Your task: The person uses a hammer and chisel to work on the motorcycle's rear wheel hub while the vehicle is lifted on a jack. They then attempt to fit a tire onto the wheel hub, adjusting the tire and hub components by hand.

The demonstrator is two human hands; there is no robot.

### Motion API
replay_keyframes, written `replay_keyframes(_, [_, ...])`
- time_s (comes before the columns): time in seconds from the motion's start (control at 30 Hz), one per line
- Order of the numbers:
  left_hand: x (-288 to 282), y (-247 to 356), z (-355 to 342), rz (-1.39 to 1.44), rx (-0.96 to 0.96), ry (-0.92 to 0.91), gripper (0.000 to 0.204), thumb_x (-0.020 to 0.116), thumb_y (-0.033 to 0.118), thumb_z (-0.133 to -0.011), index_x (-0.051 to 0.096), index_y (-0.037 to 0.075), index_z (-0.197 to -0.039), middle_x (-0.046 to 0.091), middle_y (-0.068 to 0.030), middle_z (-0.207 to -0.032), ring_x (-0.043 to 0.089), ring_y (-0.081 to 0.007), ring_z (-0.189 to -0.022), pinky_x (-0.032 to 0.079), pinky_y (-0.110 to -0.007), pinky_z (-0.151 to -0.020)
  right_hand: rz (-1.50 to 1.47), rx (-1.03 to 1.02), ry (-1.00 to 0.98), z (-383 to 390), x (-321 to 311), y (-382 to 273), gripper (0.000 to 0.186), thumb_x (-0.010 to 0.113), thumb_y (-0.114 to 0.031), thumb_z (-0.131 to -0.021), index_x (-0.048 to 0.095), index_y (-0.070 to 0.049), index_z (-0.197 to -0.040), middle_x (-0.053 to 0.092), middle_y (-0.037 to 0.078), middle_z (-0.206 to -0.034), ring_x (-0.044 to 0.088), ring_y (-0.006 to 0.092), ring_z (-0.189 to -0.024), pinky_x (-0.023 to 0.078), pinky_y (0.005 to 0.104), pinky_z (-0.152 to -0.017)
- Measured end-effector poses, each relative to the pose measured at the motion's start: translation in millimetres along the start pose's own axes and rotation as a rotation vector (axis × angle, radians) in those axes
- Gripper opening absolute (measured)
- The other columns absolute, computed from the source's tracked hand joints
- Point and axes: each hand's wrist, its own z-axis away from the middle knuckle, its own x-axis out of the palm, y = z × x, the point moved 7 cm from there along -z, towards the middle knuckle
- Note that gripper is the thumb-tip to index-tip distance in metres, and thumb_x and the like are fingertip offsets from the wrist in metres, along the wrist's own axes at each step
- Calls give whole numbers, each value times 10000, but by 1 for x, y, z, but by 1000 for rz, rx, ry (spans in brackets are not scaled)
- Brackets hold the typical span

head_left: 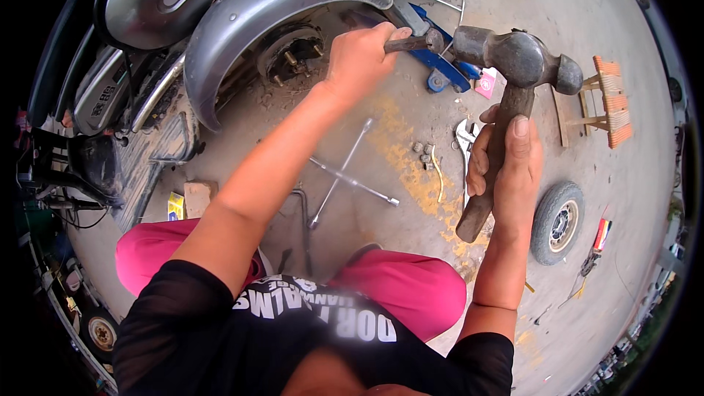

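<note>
My right hand [506,154] is wrapped round the wooden handle of a ball-peen hammer [517,59], its big dark metal head raised up close. My left hand [363,59] is closed on a short, worn metal bar [411,43], whose thick rounded end points toward the hammer head; the bar's other end is hidden by the fist. Just left of that hand, a bare wheel hub [293,55] with brassy studs sits under the grey fender [242,11] of a vehicle. Hammer and bar look apart.
A cross-shaped lug wrench [342,174] lies on the concrete before my knees. Farther right are an adjustable wrench [466,139], several nuts [424,152], a blue jack [440,66], a removed wheel [559,224] and a small wooden stool [609,103]. A brick [199,196] lies at left.
</note>
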Motion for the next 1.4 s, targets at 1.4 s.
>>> replay_keyframes(1.4, [15, -1, 2, -51, 25, -6, 210, 641, 64, -743, 663, 114, -947, 652, -130, -738, 638, -334, -696, 508, -435, -619, -338, -172, 116, -9, -40, -52, 538, 389, -542, -980, 472, -14, -921, 408, 27, -542, 344, 108, -336, 338, 249, -317])
